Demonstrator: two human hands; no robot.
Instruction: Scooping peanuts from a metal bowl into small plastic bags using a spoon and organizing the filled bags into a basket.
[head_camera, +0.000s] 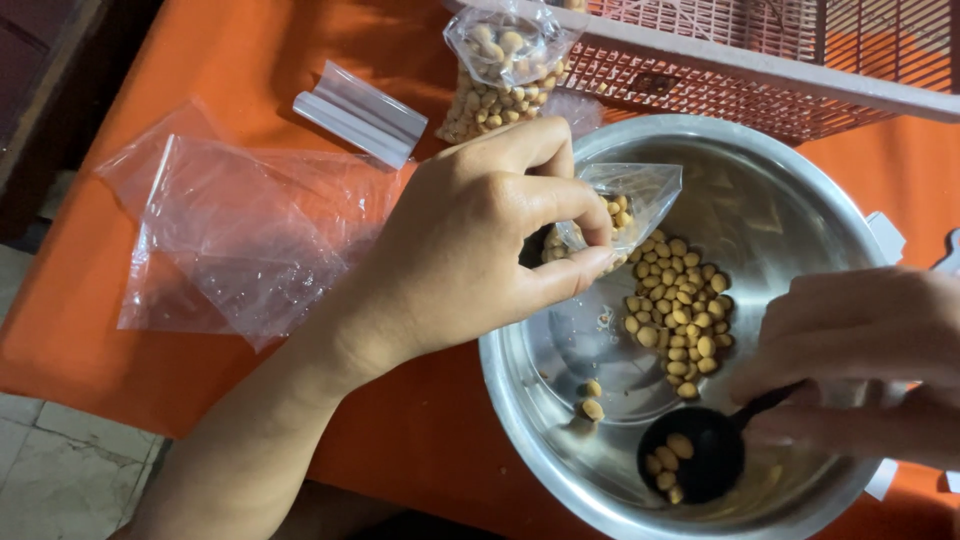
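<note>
A right hand (860, 350) closed its grip on a black spoon (695, 455) carrying a few roasted nuts low in a steel bowl (800, 200), while the left hand (470, 250) pinched the mouth of a small clear bag (640, 195) just above the bowl's loose pile of nuts (680, 315); a steady, level spoon and a wide-held bag mouth looked the surest way to avoid spills. Farther back on the orange tabletop (250, 60) lay empty plastic bags (240, 240), a filled nut bag (500, 70) and a red mesh tray (760, 60).
</note>
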